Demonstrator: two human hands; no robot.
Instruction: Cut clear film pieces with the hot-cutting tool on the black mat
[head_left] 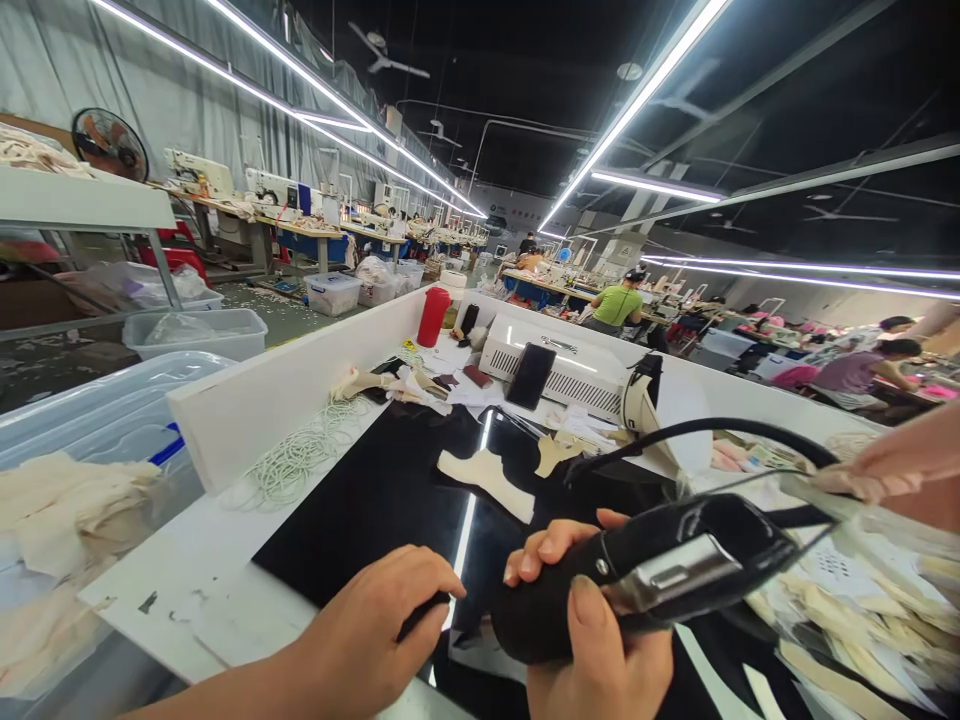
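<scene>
My right hand is wrapped round a black corded hand tool with a shiny metal lever or plate on its side. A thick black cable runs from its far end; which kind of tool it is I cannot tell. My left hand is closed, thumb against curled fingers, over the near part of the glossy black board. A dark patch shows between thumb and fingers, but I cannot make out what it is. Beyond both hands, a cream cut fabric piece lies flat on the board, with a smaller beige piece farther right.
Green cord lies tangled at the left. At the back stand a red bottle, a phone and a white vented machine. Cream scraps pile up at right. A clear bin adjoins the table; co-workers sit beyond.
</scene>
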